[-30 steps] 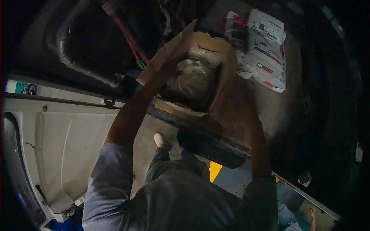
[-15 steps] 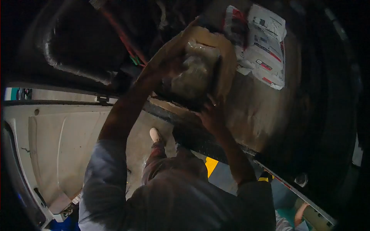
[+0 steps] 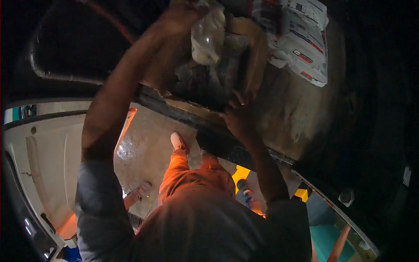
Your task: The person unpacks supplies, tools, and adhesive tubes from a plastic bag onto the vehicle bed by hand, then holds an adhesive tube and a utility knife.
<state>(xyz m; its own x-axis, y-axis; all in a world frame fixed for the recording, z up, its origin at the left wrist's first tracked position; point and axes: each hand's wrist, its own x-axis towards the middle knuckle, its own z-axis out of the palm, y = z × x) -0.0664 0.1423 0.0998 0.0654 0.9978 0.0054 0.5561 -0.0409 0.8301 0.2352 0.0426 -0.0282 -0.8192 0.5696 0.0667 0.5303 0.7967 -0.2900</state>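
My left hand, near the top of the view, is closed on a clear plastic-wrapped package, lifted over an open cardboard box. Its fingers are partly hidden by blur and shadow. Inside the box lies more dark, shiny plastic wrapping. My right hand rests at the near right corner of the box, its fingers spread on the edge.
White bags with red and black print lie right of the box on the vehicle floor. A pale door panel stands at left. Other people's feet and an arm show below.
My left hand has raised the wrapped package up and away from the box's inside. My right hand has come to the box's near right corner. Orange light now falls on my legs.
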